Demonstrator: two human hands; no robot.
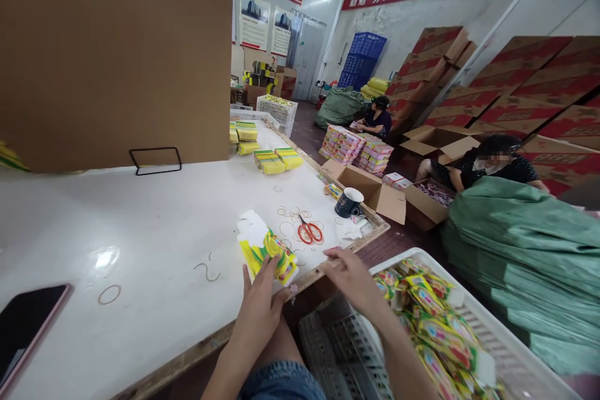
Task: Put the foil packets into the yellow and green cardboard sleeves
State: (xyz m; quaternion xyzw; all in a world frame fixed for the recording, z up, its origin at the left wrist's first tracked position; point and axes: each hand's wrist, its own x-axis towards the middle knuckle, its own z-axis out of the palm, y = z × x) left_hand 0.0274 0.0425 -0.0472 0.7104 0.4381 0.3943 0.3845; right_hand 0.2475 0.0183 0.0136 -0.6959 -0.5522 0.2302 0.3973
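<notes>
Yellow and green printed cartons [281, 257], with white flaps at their upper left end, lie near the table's front edge. My left hand [262, 290] rests against their near side, fingers partly spread and touching them. To the right, my right hand [349, 275] is at the wooden table edge, fingers apart and holding nothing. Red-handled scissors [310, 231] lie just beyond, among loose rubber bands. A white basket [473, 319] of yellow packets stands to the right of my right forearm.
A dark mug [349, 202] stands at the table's right corner. Bundled yellow cartons [277, 160] lie farther back, beside a large cardboard sheet [117, 62]. A phone [30, 331] lies front left. Two people sit beyond, near green sacks [510, 262].
</notes>
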